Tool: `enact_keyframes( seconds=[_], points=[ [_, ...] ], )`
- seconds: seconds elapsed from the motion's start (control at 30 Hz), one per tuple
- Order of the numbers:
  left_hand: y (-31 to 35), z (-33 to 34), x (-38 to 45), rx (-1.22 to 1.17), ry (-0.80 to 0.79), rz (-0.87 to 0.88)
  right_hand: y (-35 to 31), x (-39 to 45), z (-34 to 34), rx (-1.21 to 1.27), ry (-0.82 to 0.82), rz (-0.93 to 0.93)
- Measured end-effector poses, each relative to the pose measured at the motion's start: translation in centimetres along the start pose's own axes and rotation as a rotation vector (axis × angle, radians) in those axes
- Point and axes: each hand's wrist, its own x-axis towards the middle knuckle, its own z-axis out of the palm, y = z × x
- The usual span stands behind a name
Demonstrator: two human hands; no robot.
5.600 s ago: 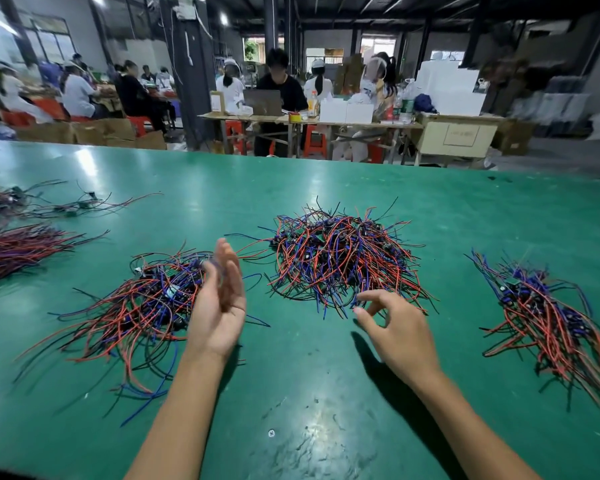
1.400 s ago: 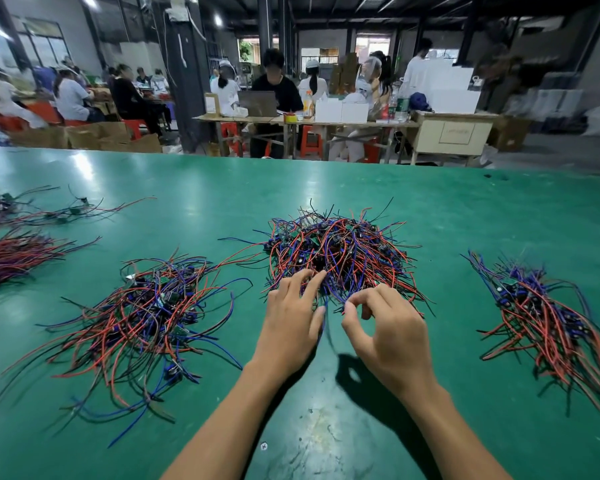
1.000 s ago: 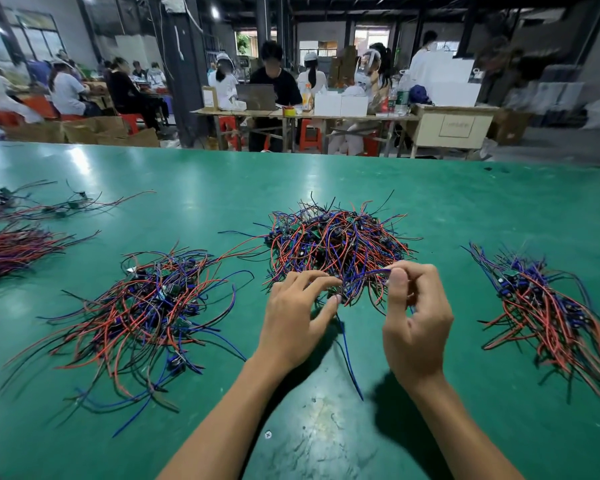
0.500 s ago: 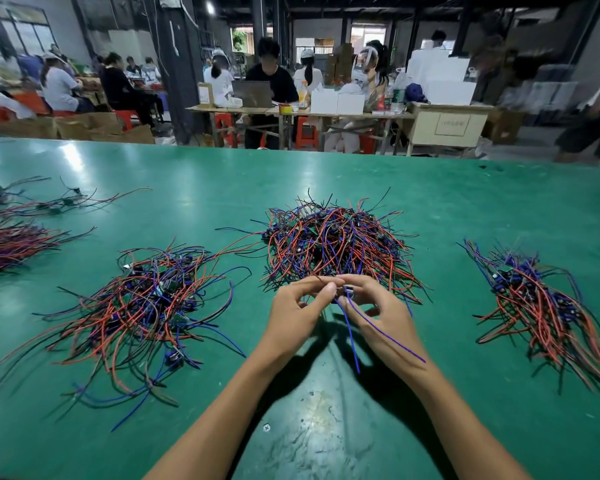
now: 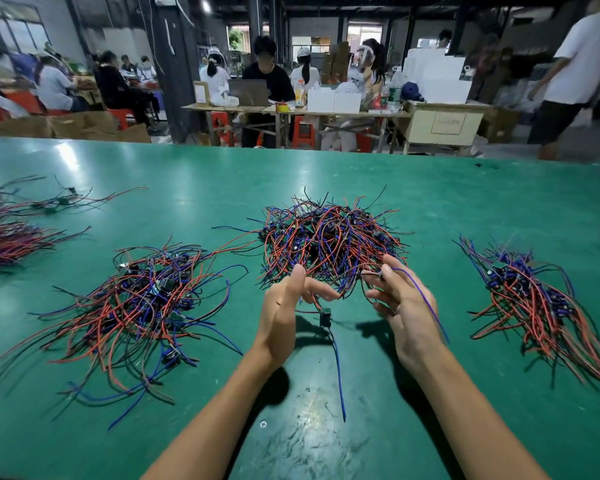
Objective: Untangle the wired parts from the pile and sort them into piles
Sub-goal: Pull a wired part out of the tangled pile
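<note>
Now we hold both hands just in front of the middle pile (image 5: 329, 242) of red, blue and black wired parts. Our left hand (image 5: 284, 308) is spread, fingers straight, touching the pile's near strands. Our right hand (image 5: 404, 306) pinches a blue wire (image 5: 426, 303) that trails over its back. Between the hands a small black part (image 5: 325, 317) hangs above the desk (image 5: 326, 174), a blue lead drooping from it. Another tangle (image 5: 142, 303) lies to our left, a sorted bundle (image 5: 537, 306) to our right, more bundles (image 5: 7, 242) at the far left edge. The desk is glossy green, scuffed near us. Beyond it, seated workers (image 5: 267, 77) sit at wooden tables among cardboard boxes (image 5: 84, 124) in a dim workshop.
</note>
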Motion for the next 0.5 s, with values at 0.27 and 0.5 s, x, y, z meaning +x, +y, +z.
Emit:
enact_keyframes(
  seconds=[0.27, 0.5],
  points=[
    [2.0, -0.4, 0.4, -0.137, -0.458, -0.222, -1.0, -0.4, -0.2, 0.232, -0.067, 0.137],
    [1.9, -0.9, 0.8, -0.242, -0.646, -0.232, -0.9, -0.9, 0.4, 0.226, -0.181, 0.259]
  ],
)
